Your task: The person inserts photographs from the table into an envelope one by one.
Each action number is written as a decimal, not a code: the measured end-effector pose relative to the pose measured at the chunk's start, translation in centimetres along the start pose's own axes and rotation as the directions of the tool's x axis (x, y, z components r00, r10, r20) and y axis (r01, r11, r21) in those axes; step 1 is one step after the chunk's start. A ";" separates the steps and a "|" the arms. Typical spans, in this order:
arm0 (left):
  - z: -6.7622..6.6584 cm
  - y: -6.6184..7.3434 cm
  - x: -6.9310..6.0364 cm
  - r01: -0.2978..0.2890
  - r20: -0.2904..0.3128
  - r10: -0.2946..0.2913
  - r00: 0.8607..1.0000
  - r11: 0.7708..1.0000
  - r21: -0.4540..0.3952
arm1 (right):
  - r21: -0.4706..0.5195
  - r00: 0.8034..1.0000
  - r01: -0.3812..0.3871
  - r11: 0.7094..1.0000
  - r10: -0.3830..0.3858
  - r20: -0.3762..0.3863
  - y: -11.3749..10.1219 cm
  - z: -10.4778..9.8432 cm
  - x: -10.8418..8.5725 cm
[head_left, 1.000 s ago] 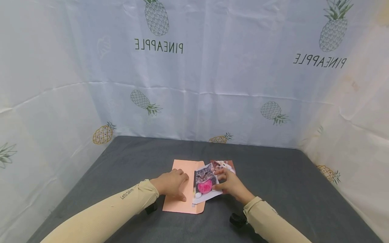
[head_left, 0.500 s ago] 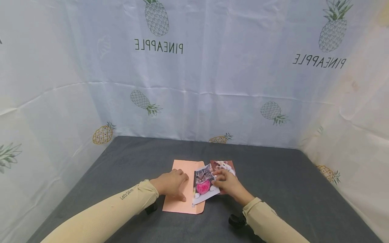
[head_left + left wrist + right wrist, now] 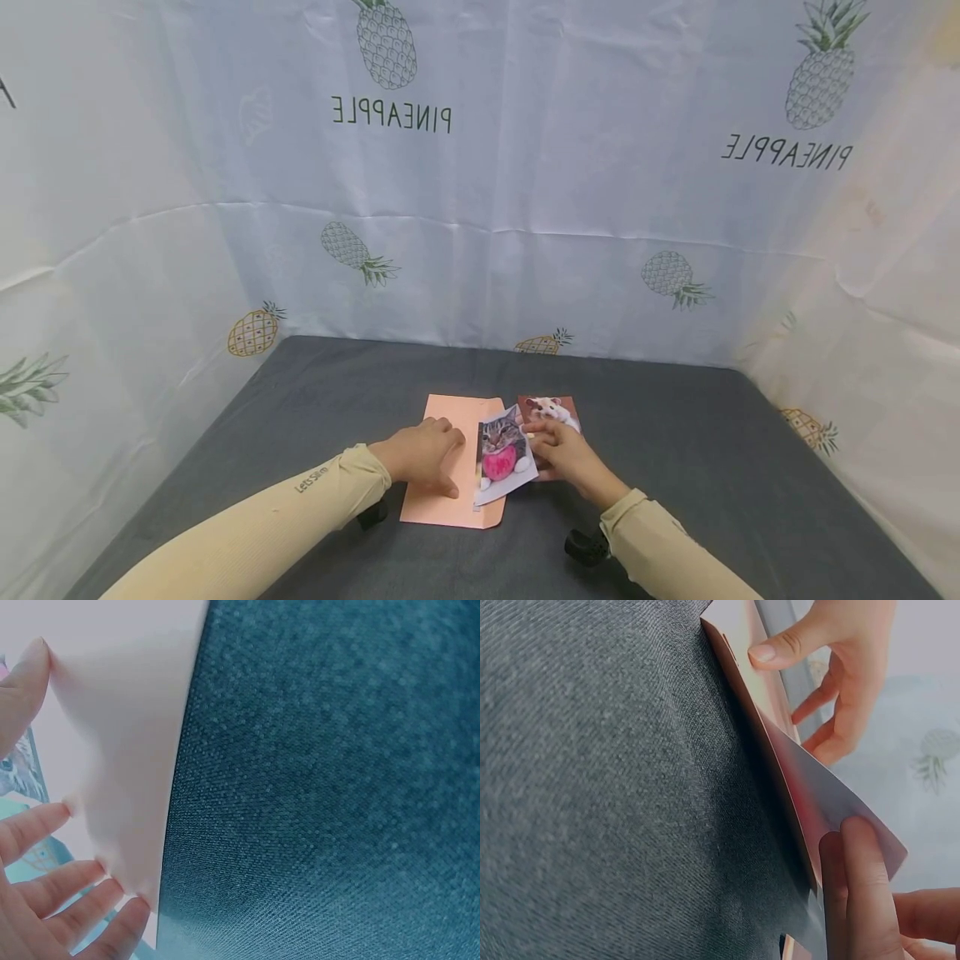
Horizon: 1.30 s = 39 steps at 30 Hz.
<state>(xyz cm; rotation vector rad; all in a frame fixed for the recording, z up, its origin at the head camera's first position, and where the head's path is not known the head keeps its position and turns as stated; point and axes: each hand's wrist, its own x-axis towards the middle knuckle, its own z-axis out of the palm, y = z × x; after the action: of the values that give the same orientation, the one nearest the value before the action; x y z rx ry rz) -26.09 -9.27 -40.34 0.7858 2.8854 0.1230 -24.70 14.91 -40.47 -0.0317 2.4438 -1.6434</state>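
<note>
A peach envelope lies flat on the dark cloth, its flap side to the right. My left hand rests on it with spread fingers, fingertips pressing the paper in the left wrist view. On the envelope's right part lies a cat photo card with a pink heart; its left edge meets the opening, though how far it sits inside is hidden. My right hand pinches this card at its right edge, which tilts up off the table in the right wrist view. Behind that hand lies a brown card with a hamster, partly covered.
Dark grey cloth covers the table around the cards. White curtains printed with pineapples hang at the back and both sides. A black wrist device sits under the right wrist.
My right hand has shifted slightly left, bringing the cat card a little further left over the envelope. More of the hamster card shows. My left hand and the envelope hold still.
</note>
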 end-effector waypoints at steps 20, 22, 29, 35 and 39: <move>-0.3 0.1 -0.2 -0.003 0.000 0.003 1.000 1.000 -0.005 | 0.036 0.994 0.042 0.998 -0.046 0.097 -0.1 0.7 0.4; -0.3 0.1 -0.2 -0.005 0.000 0.005 1.000 1.000 -0.006 | 0.031 0.994 0.041 0.999 -0.043 0.097 -0.2 0.9 0.4; -0.2 0.0 -0.2 -0.014 -0.003 0.014 1.000 1.000 -0.001 | -0.025 0.997 0.014 1.000 -0.012 0.074 -0.1 1.7 0.6; -0.2 0.0 -0.1 -0.018 -0.005 0.018 1.000 1.000 -0.004 | -0.029 0.997 0.017 0.999 -0.015 0.077 0.0 2.1 0.8; -0.3 0.0 -0.2 -0.018 -0.005 0.018 1.000 1.000 -0.005 | -0.056 0.997 0.011 0.998 -0.007 0.082 -0.2 2.5 0.9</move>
<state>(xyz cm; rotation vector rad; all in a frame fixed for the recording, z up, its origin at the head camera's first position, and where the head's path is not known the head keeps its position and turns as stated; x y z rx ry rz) -25.96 -9.34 -40.03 0.8117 2.8826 0.1342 -25.14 12.48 -41.33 -0.1156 2.4314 -1.5454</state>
